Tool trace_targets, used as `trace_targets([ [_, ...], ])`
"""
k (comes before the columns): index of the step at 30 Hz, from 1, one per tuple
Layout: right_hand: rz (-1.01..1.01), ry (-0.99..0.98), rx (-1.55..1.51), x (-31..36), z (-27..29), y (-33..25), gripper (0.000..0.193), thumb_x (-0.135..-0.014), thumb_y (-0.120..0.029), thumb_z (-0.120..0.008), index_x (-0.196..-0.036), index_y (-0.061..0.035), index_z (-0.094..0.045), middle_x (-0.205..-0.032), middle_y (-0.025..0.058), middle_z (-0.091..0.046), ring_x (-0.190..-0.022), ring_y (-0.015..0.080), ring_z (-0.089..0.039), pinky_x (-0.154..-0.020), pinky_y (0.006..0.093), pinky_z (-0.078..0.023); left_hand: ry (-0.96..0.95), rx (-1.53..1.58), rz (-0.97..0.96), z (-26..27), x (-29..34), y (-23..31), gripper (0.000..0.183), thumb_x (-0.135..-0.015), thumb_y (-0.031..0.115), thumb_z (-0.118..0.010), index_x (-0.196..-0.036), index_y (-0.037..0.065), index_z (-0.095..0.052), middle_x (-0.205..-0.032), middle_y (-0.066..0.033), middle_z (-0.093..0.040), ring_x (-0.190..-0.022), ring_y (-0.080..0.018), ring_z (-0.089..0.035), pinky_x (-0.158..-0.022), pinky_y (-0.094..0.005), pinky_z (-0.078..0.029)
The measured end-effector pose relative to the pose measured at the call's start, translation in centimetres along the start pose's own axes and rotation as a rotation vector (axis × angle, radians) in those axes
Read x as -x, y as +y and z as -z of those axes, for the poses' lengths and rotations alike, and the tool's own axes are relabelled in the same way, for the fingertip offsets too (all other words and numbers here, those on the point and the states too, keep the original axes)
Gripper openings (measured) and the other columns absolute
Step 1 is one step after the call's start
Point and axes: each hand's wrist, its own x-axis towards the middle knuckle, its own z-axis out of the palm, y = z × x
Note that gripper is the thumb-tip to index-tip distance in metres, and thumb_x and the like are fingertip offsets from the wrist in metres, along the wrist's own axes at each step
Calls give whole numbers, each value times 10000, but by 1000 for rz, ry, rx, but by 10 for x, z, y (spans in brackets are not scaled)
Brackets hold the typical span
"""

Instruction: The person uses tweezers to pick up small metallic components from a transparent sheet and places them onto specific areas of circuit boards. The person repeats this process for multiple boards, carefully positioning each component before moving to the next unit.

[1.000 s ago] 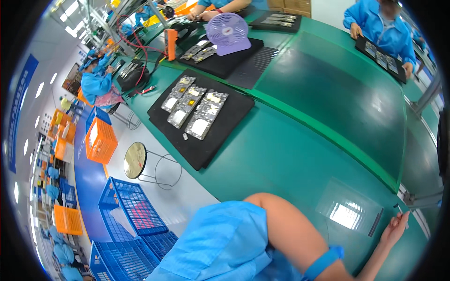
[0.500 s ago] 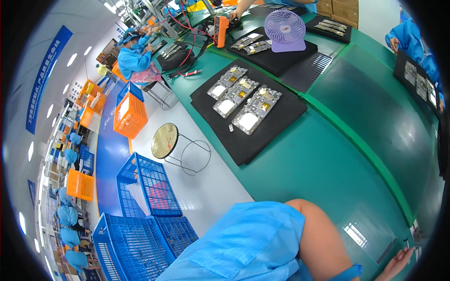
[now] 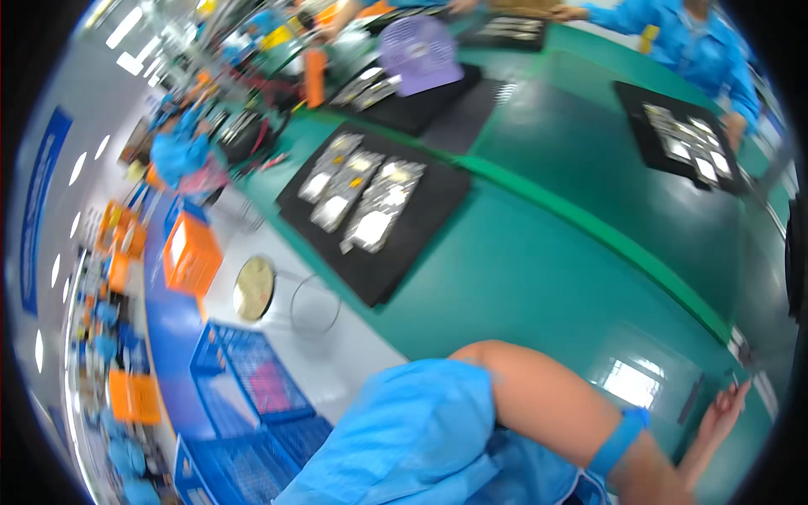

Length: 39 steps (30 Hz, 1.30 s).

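Note:
My left arm, in a short blue sleeve with a blue wrist band (image 3: 619, 442), bends across the lower edge. My left hand (image 3: 661, 484) is smeared and cut off at the bottom, so its fingers cannot be made out. Further right, over the green table (image 3: 505, 278), my right hand (image 3: 722, 411) has its fingers curled together. Whatever they may pinch is too small to name. A thin dark strip (image 3: 691, 399) lies close to that hand. Apart from both hands, a black mat (image 3: 421, 252) carries several circuit boards (image 3: 383, 206).
A green raised edge (image 3: 581, 215) divides the table. Beyond stand a purple fan (image 3: 418, 55) and an orange handheld meter (image 3: 314, 77). Across the table a co-worker (image 3: 699, 46) sits by another mat of boards (image 3: 686, 143). Blue crates (image 3: 252, 370) and a round stool (image 3: 254, 289) stand left.
The view has swung to the right, so the mat and boards sit further left and more of the co-worker shows. More of my left forearm and wrist band has come into view.

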Motion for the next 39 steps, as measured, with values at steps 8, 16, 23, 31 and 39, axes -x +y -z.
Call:
trace_targets([
  [8,99,-330,-210,-1,-48,-19,176,-975,-226,-541,-1019,-62,-587,-799,4,-584,-595,11,-461,-458,175,-318,202,-122,897,98,-28,-42,466,-787,136,-682,-1191,-6,-500,-1084,-92,-510,-947,-160,-529,-807,-288,-459],
  [16,74,-232,-191,33,-88,4,143,-932,-207,-609,-971,-98,-525,-759,60,-639,-524,53,-475,-470,188,-345,100,-195,1118,116,-4,-68,624,-726,156,-760,-1266,-19,-499,-1160,-130,-520,-996,-188,-543,-820,-293,-438],
  [23,34,-177,-129,33,-79,-2,224,-907,-238,-645,-983,-90,-495,-752,86,-646,-500,74,-498,-470,203,-367,116,-195,1149,101,-8,-71,494,-775,133,-757,-1184,-38,-539,-1079,-96,-554,-918,-129,-548,-798,-251,-444],
  [31,97,-141,-74,28,-81,-2,217,-950,-274,-580,-1014,-79,-512,-826,95,-665,-588,80,-553,-536,217,-408,19,-790,908,135,-13,-56,465,-771,186,-753,-1148,-11,-566,-1027,-124,-591,-875,-158,-581,-773,-279,-475],
  [39,1245,-226,1206,-131,-130,10,191,-987,-234,-467,-1066,-73,-534,-910,114,-673,-829,247,-643,-771,369,-479,828,-1056,976,341,-68,-17,531,-742,253,-727,-1168,-4,-543,-1091,-145,-557,-928,-244,-543,-801,-393,-451],
])
